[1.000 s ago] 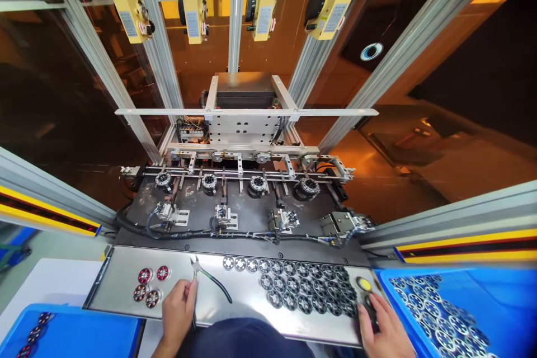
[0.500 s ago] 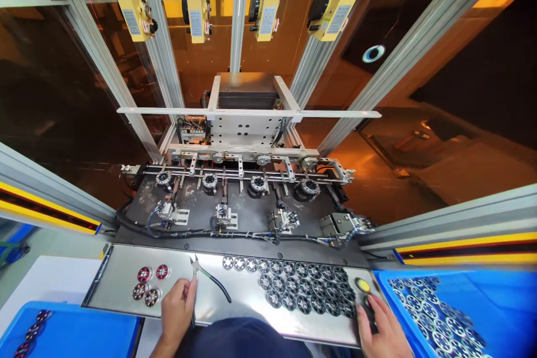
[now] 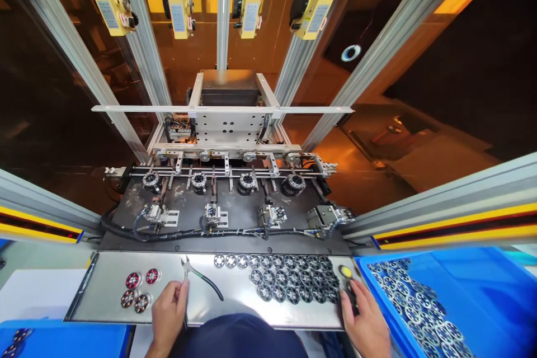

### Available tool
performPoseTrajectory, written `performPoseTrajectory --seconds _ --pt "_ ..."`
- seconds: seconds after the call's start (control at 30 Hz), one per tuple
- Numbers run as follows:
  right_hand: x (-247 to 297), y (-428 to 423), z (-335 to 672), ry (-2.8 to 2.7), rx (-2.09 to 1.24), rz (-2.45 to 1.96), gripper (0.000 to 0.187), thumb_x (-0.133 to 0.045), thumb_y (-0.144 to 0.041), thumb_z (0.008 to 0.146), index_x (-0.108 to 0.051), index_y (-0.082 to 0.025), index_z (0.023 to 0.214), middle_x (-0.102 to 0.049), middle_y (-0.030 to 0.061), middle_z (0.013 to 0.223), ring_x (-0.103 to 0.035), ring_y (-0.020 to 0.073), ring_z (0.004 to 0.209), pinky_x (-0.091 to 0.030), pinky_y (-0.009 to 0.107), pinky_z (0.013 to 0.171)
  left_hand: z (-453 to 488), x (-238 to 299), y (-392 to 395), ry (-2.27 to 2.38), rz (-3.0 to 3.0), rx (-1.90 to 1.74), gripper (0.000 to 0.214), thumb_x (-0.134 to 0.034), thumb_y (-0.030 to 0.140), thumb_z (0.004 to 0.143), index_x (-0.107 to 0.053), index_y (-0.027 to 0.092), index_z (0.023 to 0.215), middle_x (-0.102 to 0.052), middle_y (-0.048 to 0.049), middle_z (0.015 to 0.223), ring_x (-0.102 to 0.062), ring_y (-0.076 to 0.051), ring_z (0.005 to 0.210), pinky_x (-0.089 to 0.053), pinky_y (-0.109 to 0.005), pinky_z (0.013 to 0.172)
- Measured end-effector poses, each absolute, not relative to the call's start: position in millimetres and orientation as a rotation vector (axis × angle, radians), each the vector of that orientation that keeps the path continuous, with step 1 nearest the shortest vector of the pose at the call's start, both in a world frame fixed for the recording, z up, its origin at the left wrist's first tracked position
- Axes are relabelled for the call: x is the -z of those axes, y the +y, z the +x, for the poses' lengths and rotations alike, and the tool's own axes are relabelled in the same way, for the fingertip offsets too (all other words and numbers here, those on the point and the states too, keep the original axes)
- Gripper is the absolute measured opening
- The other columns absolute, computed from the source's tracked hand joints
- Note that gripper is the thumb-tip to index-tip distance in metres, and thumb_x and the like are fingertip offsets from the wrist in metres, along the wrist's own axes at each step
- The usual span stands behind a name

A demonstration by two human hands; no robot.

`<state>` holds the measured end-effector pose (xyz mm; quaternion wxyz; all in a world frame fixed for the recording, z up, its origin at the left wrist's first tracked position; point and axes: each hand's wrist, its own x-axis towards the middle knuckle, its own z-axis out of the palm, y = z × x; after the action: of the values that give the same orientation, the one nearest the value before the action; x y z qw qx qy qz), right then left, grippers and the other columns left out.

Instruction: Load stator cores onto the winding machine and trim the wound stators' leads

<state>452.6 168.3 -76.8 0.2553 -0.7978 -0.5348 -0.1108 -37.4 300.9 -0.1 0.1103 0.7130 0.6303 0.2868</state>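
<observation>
On the metal tray, diagonal cutters (image 3: 202, 276) lie with jaws pointing away and handles spread. My left hand (image 3: 168, 312) is closed, its thumb and fingers pinching one handle of the cutters just below the jaws. That handle is mostly hidden by the fingers. To the left of this hand sit several small wound stators (image 3: 133, 280) with red and copper tones. At the tray's right end, my right hand (image 3: 366, 314) curls around a black control piece (image 3: 351, 297), thumb on one side and fingers on the other. Just beyond it shows a yellow round button (image 3: 345, 272).
Rows of dark stators (image 3: 289, 278) cover the right half of the metal tray (image 3: 235, 310). Behind it stands a machine bed (image 3: 235, 201) with several spindles and cables. Blue bins (image 3: 474, 302) flank the tray, stators inside. Yellow tensioners (image 3: 178, 5) hang above.
The whole view has shifted, so the scene sits further left in the picture. Both hands keep their places relative to the cutters and the control piece.
</observation>
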Motion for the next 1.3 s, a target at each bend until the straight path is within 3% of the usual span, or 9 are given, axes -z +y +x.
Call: performPoseTrajectory --seconds 0.77,1.07,1.3 --pt "77.2 169.8 450.3 -1.389 0.231 -2.141 0.067 -0.037 -0.060 0.098 -0.060 -0.005 0.127 -0.062 0.0238 0.127 -0.057 0.0348 0.121 -0.044 0.052 0.108 -38.7 0.9 303.4 1.874 2.070 -0.863 0.036 -0.055 0.045 0.094 -0.057 0.022 0.067 -0.049 0.0055 0.051 -0.048 -0.010 0.045 -0.037 -0.021 0.051" --pt "73.6 169.9 450.3 -1.439 0.304 -2.156 0.068 -0.034 -0.061 0.099 -0.062 -0.003 0.122 -0.064 0.0248 0.123 -0.061 0.0350 0.115 -0.048 0.051 0.104 -40.4 2.1 302.5 1.872 2.004 -0.905 0.017 -0.052 0.037 0.094 -0.059 0.022 0.090 -0.061 0.0057 0.057 -0.059 -0.012 0.045 -0.043 -0.021 0.048" --pt "74.8 166.4 453.8 -1.484 0.303 -2.143 0.074 -0.032 -0.064 0.097 -0.061 -0.002 0.125 -0.064 0.0252 0.121 -0.061 0.0368 0.114 -0.048 0.052 0.103 -38.4 4.5 298.3 1.879 1.997 -0.881 0.018 -0.052 0.036 0.095 -0.061 0.021 0.094 -0.056 0.0056 0.056 -0.058 -0.013 0.047 -0.044 -0.021 0.051"
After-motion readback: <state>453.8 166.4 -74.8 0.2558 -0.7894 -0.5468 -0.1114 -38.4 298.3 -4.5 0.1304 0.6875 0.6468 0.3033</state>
